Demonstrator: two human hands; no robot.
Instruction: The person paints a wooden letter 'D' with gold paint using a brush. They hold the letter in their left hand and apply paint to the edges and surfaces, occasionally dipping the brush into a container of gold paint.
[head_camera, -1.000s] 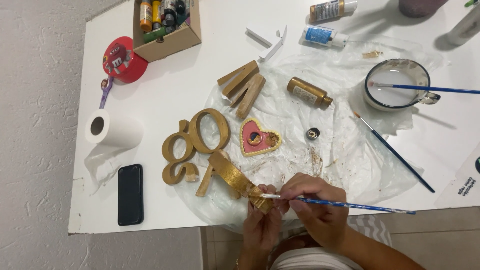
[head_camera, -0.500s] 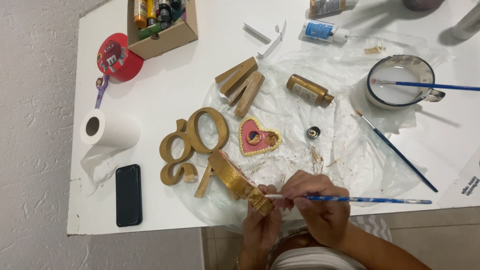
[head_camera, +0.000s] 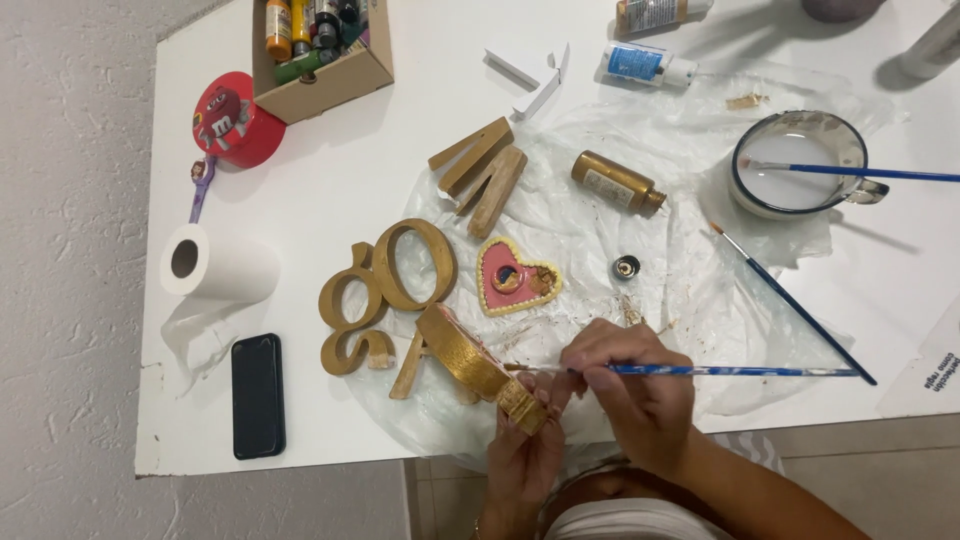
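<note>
Head view: near the table's front edge, the left hand pinches the low end of a gold-painted wooden letter, whose long axis slants up-left toward the gold ampersand. The right hand, just right of it, pinches a blue-handled paintbrush lying level, bristles touching the letter's near end.
</note>
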